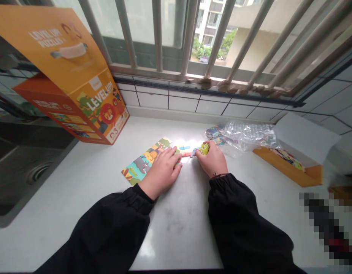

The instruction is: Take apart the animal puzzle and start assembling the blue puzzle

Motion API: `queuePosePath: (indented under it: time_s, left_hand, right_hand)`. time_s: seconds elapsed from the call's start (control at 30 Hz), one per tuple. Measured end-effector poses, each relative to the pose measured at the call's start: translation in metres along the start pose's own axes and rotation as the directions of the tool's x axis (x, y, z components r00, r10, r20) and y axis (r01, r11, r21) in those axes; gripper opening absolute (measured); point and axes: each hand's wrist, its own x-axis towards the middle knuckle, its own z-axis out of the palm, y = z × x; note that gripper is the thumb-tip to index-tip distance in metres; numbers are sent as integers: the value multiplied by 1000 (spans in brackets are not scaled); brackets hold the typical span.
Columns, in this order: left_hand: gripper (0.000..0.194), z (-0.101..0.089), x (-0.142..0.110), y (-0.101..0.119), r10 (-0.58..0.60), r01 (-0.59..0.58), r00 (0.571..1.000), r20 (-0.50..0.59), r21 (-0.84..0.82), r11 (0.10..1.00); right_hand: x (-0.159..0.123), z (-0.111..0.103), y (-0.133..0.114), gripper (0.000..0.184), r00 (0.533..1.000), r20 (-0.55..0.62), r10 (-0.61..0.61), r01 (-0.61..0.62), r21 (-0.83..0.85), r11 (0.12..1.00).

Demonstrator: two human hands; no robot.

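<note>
A colorful animal jigsaw puzzle (140,164) lies at a slant on a white countertop (176,228), nearer its back edge than its front and a little left of center. The left hand (163,169) rests palm down over the puzzle's right side, fingers loosely extended; whether it grips a piece cannot be told. Pale pieces with red and blue details (185,149) lie between the hands. The right hand (214,158) narrows its fingertips around yellow-green puzzle pieces (204,148). Along the back edge, right of the hands, sits a crinkled clear plastic bag (244,133), and near the back right corner an open orange carton (290,167) with a white lid. Toward the back left corner, an orange "LEVEL UP!" puzzle box (100,110) stands open beside a dark sink (19,167).
</note>
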Motion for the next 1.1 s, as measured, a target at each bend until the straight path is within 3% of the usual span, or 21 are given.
queuePosePath:
  time_s: [0.07, 0.27, 0.37, 0.47, 0.7, 0.8, 0.97, 1.03, 1.1]
  left_hand:
    - [43, 4, -2, -4, 11, -12, 1000, 23, 31, 999]
    - [34, 3, 0, -5, 38, -39, 999, 27, 39, 998]
    - [39, 2, 2, -2, 30, -30, 999, 17, 13, 999]
    - [37, 1, 3, 1, -15, 14, 1000, -17, -21, 1000]
    - [13, -6, 5, 2, -193, 167, 967, -164, -160, 973]
    - [12, -4, 5, -2, -258, 207, 949, -180, -258, 944]
    - [21, -1, 7, -10, -387, 249, 893, -230, -464, 850]
    - [28, -3, 8, -10, -440, 255, 869, -226, -559, 789]
    - [35, -4, 10, -8, -475, 246, 858, -196, -654, 715]
  right_hand:
    - [-1, -1, -1, 39, 999, 43, 31, -33, 49, 998]
    - [0, 0, -7, 50, 981, 150, 125, -161, 264, 951]
    - [-3, 0, -13, 51, 959, 282, 8, -126, 405, 906]
    - [-8, 0, -21, 50, 900, 407, -157, -103, 548, 830]
    - [-15, -2, -28, 45, 831, 464, -308, -117, 687, 718]
    - [-15, -3, -29, 44, 843, 434, -319, -80, 686, 723]
    - [-13, 1, -25, 41, 936, 311, -163, -64, 609, 791]
    - [-12, 2, -23, 42, 922, 362, -135, -124, 608, 784]
    - [-11, 1, -23, 44, 872, 455, -179, -177, 634, 753]
